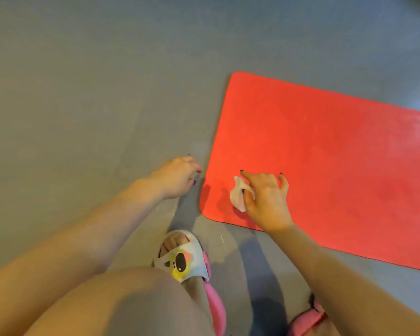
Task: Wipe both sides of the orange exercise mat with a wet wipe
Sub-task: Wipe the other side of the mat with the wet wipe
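Note:
The orange exercise mat (325, 151) lies flat on the grey floor, running off the right edge of view. Near the mat's front left corner my right hand (267, 200) holds a crumpled white wet wipe (238, 192) between thumb and fingers, with the other fingers spread above the mat. My left hand (177, 177) hovers over the floor just left of the mat's short edge, fingers loosely curled and holding nothing. It is close to that edge but apart from it.
Grey floor (95, 93) stretches out to the left and behind the mat. My foot in a white and pink slipper (184, 258) stands just in front of the mat's corner. My bare knee fills the bottom left. A second pink slipper (308, 318) shows at the bottom.

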The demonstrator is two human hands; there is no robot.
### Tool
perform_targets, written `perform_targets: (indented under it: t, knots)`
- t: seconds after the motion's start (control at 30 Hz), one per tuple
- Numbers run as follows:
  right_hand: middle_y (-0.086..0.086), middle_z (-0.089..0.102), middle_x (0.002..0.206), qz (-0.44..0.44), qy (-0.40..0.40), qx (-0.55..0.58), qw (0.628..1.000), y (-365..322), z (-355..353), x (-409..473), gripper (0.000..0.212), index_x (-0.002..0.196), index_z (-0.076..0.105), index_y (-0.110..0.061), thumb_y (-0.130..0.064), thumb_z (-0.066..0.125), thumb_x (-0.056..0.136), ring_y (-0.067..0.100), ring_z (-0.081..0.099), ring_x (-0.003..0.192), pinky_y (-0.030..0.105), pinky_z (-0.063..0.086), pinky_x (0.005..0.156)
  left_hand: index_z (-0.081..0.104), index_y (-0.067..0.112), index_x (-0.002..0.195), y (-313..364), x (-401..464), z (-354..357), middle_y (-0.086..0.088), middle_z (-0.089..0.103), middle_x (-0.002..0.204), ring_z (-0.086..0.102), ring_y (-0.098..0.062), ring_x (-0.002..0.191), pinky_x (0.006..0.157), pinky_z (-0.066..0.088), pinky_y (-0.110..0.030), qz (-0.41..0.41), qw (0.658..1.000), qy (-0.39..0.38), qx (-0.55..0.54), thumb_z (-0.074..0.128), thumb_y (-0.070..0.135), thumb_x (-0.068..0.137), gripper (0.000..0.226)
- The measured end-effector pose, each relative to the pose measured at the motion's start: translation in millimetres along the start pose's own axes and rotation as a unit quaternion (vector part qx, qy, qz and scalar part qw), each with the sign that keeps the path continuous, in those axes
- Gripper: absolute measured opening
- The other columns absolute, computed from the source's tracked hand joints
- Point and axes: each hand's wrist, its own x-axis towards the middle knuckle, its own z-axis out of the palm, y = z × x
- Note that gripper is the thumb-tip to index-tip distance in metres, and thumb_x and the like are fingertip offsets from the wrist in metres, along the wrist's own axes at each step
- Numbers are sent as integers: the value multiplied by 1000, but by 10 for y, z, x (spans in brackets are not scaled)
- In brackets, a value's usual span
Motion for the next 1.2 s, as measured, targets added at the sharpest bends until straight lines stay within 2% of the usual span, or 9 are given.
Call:
perform_targets:
  t: [0.17, 0.3, 0.47, 0.53, 0.63, 0.7, 0.87, 1.07, 1.2]
  knots:
    - [-1, 59, 84, -27, -28, -58, 998, 189, 475, 64, 45, 112, 69, -20, -24, 40, 77, 27, 59, 88, 65, 32, 100, 43, 18, 151, -205, 471, 549, -4, 26, 165, 15, -23, 155, 123, 18, -46, -24, 999, 11, -21, 57, 17, 100, 54]
    - [0, 57, 84, -66, -42, -77, 994, 210, 784, 183, 42, 109, 70, -19, -22, 44, 76, 27, 56, 87, 59, 30, 103, 27, 20, 159, -298, 868, 801, -1, 12, 169, 5, -20, 157, 123, 7, -50, -24, 998, 38, -46, 48, 18, 104, 60]
    - [1, 60, 85, -132, -43, -65, 988, 170, 1235, 270, 34, 103, 72, -15, -20, 44, 84, 26, 58, 84, 59, 34, 103, 5, 21, 162, -419, 1262, 1186, 3, -9, 170, -14, -16, 155, 122, -11, -48, -51, 997, 63, -14, 30, 33, 108, 62]
    - [1, 60, 87, -147, -36, -60, 987, 173, 1378, 280, 24, 99, 72, -15, -17, 50, 89, 24, 57, 85, 59, 38, 100, 5, 20, 162, -485, 1305, 1365, 3, -6, 170, -12, -15, 156, 121, -15, -45, -53, 992, 107, 31, 20, 37, 106, 60]
    - [2, 63, 112, -181, -49, -40, 981, 260, 1480, 220, 18, 104, 70, -14, -15, 55, 92, 23, 59, 93, 47, 44, 92, 11, 18, 161, -540, 1311, 1463, 0, 4, 170, -3, -18, 157, 124, -11, -45, -36, 988, 135, 67, 9, 41, 103, 63]
    - [1, 62, 124, -224, -75, -38, 971, 331, 1462, 211, 23, 107, 68, -13, -13, 50, 91, 21, 60, 97, 39, 45, 87, 17, 17, 161, -552, 1303, 1482, -1, 12, 169, 4, -20, 157, 125, -4, -47, -30, 984, 160, 74, 13, 41, 103, 62]
    - [5, 58, 132, -307, -109, -45, 945, 455, 1482, 193, 22, 113, 66, -8, -12, 54, 95, 22, 59, 95, 37, 46, 80, 27, 15, 159, -544, 1299, 1481, -4, 22, 167, 14, -23, 156, 125, 8, -52, -26, 981, 181, 62, 21, 38, 104, 60]
    - [7, 65, 119, -313, -102, -25, 944, 661, 1367, 180, 28, 113, 68, -8, -8, 67, 85, 25, 59, 95, 36, 42, 80, 25, 15, 160, -543, 1294, 1487, -3, 19, 168, 12, -23, 156, 125, 5, -51, -26, 981, 177, 75, 20, 38, 105, 59]
    - [5, 67, 103, -296, -108, -17, 949, 900, 1211, 109, 19, 100, 70, -12, -4, 58, 88, 26, 60, 86, 34, 41, 74, 21, 20, 161, -510, 1285, 1504, -1, 13, 170, 6, -22, 157, 124, 2, -56, -50, 979, 180, 79, 20, 39, 105, 59]
